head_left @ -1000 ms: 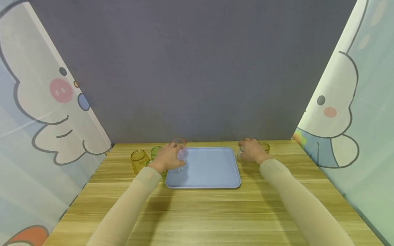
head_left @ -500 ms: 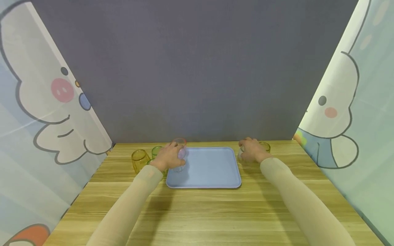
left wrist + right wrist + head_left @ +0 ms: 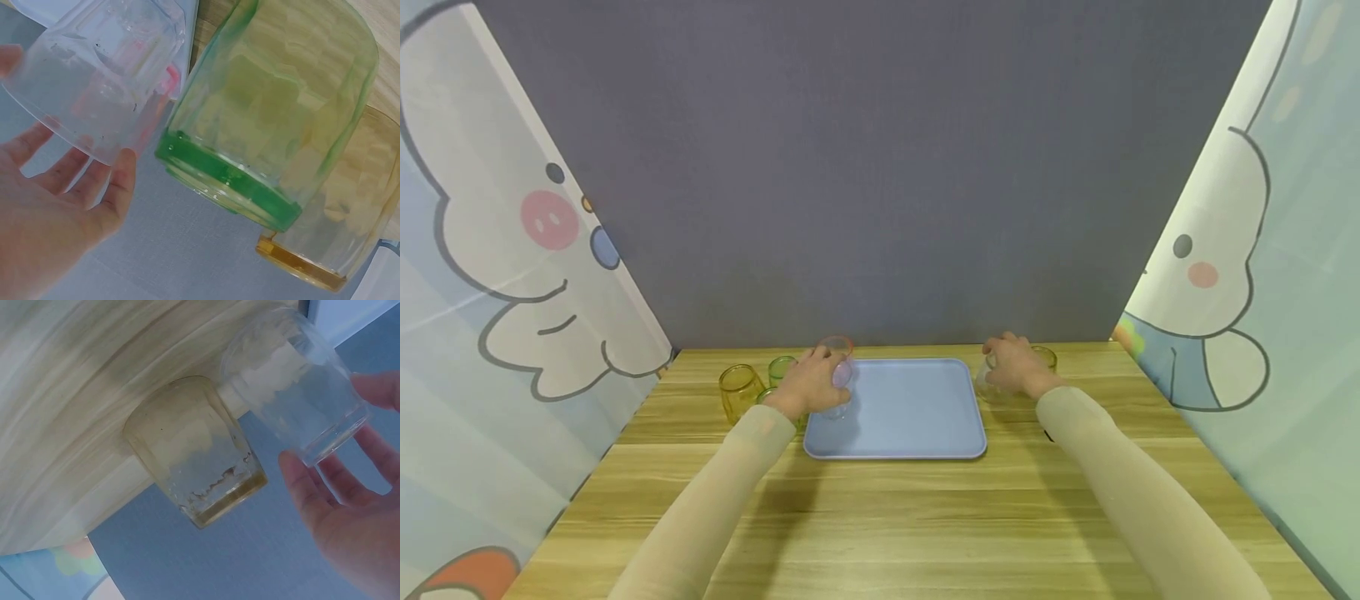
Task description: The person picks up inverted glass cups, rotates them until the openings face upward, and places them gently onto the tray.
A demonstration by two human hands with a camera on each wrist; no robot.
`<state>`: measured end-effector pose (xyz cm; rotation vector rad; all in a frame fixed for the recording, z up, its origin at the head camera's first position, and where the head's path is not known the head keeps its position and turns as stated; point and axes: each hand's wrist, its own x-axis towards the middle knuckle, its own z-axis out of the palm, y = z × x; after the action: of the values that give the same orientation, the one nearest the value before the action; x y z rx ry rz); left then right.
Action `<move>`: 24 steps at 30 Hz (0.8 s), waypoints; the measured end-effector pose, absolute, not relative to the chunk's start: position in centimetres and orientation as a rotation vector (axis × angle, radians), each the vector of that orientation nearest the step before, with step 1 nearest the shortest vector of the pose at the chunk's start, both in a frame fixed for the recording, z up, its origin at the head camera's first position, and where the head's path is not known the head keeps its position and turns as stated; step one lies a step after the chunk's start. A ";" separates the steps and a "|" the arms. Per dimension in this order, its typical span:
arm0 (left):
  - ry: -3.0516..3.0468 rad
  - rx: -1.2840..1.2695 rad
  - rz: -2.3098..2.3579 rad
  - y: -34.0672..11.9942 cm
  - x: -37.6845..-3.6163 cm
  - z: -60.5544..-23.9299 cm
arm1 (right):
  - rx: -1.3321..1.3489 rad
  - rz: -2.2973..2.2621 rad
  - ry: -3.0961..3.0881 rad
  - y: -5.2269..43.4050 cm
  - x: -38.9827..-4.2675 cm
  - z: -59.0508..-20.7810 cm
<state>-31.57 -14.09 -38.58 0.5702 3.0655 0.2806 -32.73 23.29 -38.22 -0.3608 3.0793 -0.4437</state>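
Note:
My left hand [image 3: 811,383] grips a clear, faintly purple cup [image 3: 842,375] over the left end of a pale blue tray [image 3: 917,408]. Its fingertips curve around the cup's upper end in the left wrist view, where the clear cup [image 3: 100,69] fills the upper left. Beyond the tray's right edge, my right hand [image 3: 1017,367] holds a colourless clear cup [image 3: 297,387] from above, thumb on one side and fingers on the other. Whether either cup touches the surface beneath cannot be told.
Left of the tray stand an amber cup [image 3: 740,390] and two green cups [image 3: 781,367], partly behind my left hand. A red-rimmed clear cup [image 3: 837,343] stands behind that hand. Another amber cup [image 3: 197,450] is beside my right hand. A grey panel [image 3: 880,208] rises behind the table.

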 end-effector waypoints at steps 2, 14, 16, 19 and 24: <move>3.066 0.563 0.290 -14.0 -31.6 -38.6 | -0.370 -0.453 3.086 23.3 -32.5 -38.0; 3.076 0.523 0.310 -14.1 -31.1 -38.4 | -0.399 -0.577 3.114 23.5 -31.5 -37.1; 3.078 0.520 0.328 -14.1 -31.1 -38.4 | -0.405 -0.597 3.124 23.5 -31.4 -37.0; 3.082 0.519 0.351 -14.3 -31.1 -38.6 | -0.408 -0.630 3.133 23.4 -31.0 -36.9; 3.093 0.533 0.375 -14.5 -31.3 -39.0 | -0.398 -0.700 3.131 23.3 -30.5 -36.7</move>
<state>-31.26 -14.53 -38.99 0.5330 3.0926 0.3755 -30.52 23.29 -36.73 -0.3983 3.1308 -0.7002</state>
